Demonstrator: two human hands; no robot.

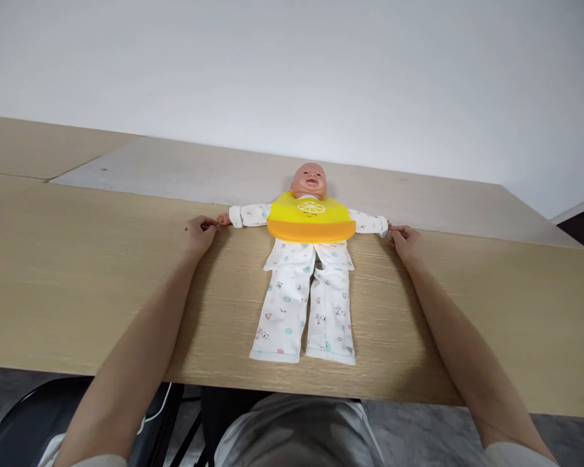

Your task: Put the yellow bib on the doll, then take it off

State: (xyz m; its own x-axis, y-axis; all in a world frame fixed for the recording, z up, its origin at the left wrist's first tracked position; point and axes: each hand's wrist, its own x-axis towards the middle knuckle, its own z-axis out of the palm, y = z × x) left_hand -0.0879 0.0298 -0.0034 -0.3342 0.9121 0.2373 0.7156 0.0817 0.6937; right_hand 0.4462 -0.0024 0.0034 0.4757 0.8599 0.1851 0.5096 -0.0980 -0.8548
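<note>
A baby doll (310, 179) lies face up on the table, its arms stretched out to both sides. It wears a yellow bib (292, 209) with an orange pocket and a white citrus-slice print. Below the bib show a white patterned top and matching pants (285, 308), legs pointing toward me. My left hand (199, 235) pinches the fingers of the doll's hand (224, 220) at the left. On the other side, my right hand (406, 244) has its fingertips closed on the doll's other hand, which is mostly hidden by my fingers.
The wooden table (102, 272) spans the view, with a paler panel (175, 165) along the back against a white wall (292, 71). A black chair (43, 415) with a white cable stands below the table's front edge at the left. My own lap is at the bottom centre.
</note>
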